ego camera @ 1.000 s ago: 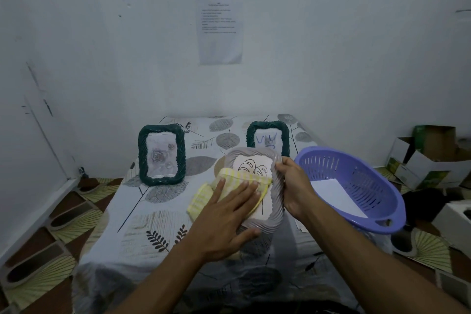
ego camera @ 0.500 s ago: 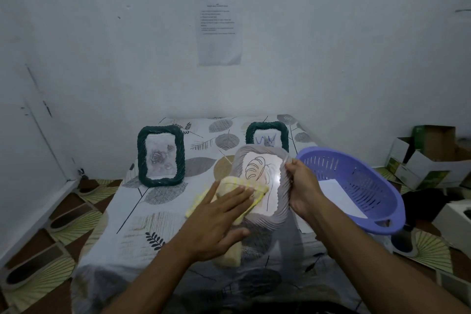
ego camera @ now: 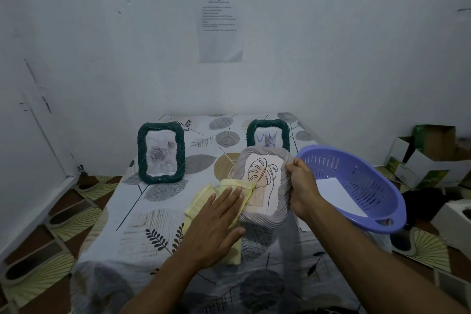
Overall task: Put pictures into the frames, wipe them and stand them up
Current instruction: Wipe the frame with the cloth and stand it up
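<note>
White wall behind, printed notice (ego camera: 220,24) taped on it; low surface (ego camera: 153,224) under a leaf-print cover.

Two green frames are done and upright. The left green frame (ego camera: 160,153) has a rose picture. The back green frame (ego camera: 267,132) has a blue scribble and is partly hidden behind the one in hand.

Step in hand is wiping. The grey frame (ego camera: 257,219), with a leaf line-drawing already inside, is tilted up facing the person at mid surface. Can't tell whether its lower edge touches the surface.

- Right hand (ego camera: 303,191): clamps the frame's right rim, fingers curled round the edge, steadying it.
- Left hand (ego camera: 216,227): flat, fingers straight and close together, pressing the yellow cloth (ego camera: 204,199) onto the lower-left of the glass. Part of the cloth trails off the frame's left side and under the palm.

Purple basket (ego camera: 331,166) is just right of the right hand and overhangs the surface edge, with a white sheet (ego camera: 339,196) lying inside. Cardboard boxes (ego camera: 428,155) sit on the floor far right.

Judged progress: two frames finished, the third loaded and mid-wipe. The upper part of the glass and the right rim are uncovered by the cloth and likely need a pass.

Next move likely calls for:
- sweeping the cloth across the rest of the glass with the right-hand grip kept firm;
- dropping the cloth, opening the back stand and setting the frame upright in free space near the green pair.

Back stand not visible from here.
</note>
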Action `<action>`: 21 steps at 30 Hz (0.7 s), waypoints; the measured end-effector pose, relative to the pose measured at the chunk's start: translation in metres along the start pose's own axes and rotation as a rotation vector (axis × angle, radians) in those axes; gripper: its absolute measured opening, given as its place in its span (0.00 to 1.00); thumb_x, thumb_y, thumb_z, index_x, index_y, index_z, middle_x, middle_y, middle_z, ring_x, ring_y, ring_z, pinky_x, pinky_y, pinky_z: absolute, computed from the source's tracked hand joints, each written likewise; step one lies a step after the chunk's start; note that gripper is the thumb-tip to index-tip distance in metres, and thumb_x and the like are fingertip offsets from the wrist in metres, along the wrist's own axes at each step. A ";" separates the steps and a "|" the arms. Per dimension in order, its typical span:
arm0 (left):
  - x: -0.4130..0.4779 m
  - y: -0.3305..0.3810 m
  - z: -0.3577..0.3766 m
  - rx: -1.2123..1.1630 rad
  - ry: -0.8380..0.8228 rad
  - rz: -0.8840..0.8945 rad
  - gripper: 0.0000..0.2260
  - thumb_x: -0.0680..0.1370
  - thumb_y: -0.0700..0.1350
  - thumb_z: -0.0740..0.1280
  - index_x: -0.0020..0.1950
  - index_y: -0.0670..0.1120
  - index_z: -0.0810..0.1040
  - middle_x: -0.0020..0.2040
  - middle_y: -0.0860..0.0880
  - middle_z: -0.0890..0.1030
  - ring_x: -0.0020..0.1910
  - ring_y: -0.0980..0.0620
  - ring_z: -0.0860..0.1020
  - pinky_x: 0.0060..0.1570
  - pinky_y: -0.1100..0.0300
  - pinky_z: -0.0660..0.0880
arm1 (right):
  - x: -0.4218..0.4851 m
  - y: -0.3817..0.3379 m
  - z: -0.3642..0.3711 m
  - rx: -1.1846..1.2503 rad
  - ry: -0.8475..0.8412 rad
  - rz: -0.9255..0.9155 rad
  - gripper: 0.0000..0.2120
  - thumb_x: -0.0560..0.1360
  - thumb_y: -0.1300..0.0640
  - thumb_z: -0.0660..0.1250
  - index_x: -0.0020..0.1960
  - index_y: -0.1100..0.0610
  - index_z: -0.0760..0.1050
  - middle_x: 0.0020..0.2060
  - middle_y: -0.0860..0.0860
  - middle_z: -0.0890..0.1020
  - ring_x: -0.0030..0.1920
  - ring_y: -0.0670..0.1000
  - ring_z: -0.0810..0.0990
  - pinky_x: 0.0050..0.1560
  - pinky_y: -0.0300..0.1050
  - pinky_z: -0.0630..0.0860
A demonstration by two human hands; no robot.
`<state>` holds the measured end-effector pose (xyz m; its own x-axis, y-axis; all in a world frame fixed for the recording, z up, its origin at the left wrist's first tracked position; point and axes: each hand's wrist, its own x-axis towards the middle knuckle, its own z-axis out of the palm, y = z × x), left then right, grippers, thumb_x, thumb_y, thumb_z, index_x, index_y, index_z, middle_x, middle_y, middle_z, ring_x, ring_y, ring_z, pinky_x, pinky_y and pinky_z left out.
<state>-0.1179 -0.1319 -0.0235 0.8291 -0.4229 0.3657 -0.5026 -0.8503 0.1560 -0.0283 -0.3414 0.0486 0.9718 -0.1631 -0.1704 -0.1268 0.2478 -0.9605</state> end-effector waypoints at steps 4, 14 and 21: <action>0.010 0.006 0.001 0.102 0.018 -0.063 0.31 0.81 0.64 0.44 0.78 0.49 0.53 0.79 0.54 0.49 0.78 0.52 0.46 0.75 0.52 0.45 | -0.002 0.003 -0.001 -0.036 -0.029 0.004 0.09 0.81 0.63 0.56 0.55 0.65 0.73 0.43 0.60 0.81 0.37 0.55 0.79 0.36 0.46 0.78; 0.003 0.001 0.003 0.024 0.007 0.054 0.31 0.81 0.64 0.47 0.79 0.49 0.47 0.80 0.53 0.45 0.78 0.55 0.44 0.76 0.51 0.49 | 0.008 -0.003 -0.009 0.049 0.007 0.018 0.11 0.81 0.63 0.56 0.49 0.58 0.76 0.42 0.57 0.83 0.36 0.52 0.82 0.31 0.43 0.77; -0.009 -0.015 0.034 0.071 -0.202 -0.296 0.33 0.76 0.69 0.38 0.78 0.57 0.39 0.78 0.56 0.36 0.78 0.50 0.38 0.75 0.50 0.38 | 0.008 0.003 -0.013 -0.024 0.076 -0.021 0.10 0.79 0.61 0.57 0.47 0.55 0.77 0.47 0.60 0.84 0.46 0.60 0.82 0.49 0.59 0.80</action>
<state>-0.1101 -0.1261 -0.0602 0.9714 -0.2022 0.1242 -0.2209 -0.9619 0.1612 -0.0232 -0.3542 0.0410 0.9566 -0.2399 -0.1654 -0.1121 0.2212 -0.9688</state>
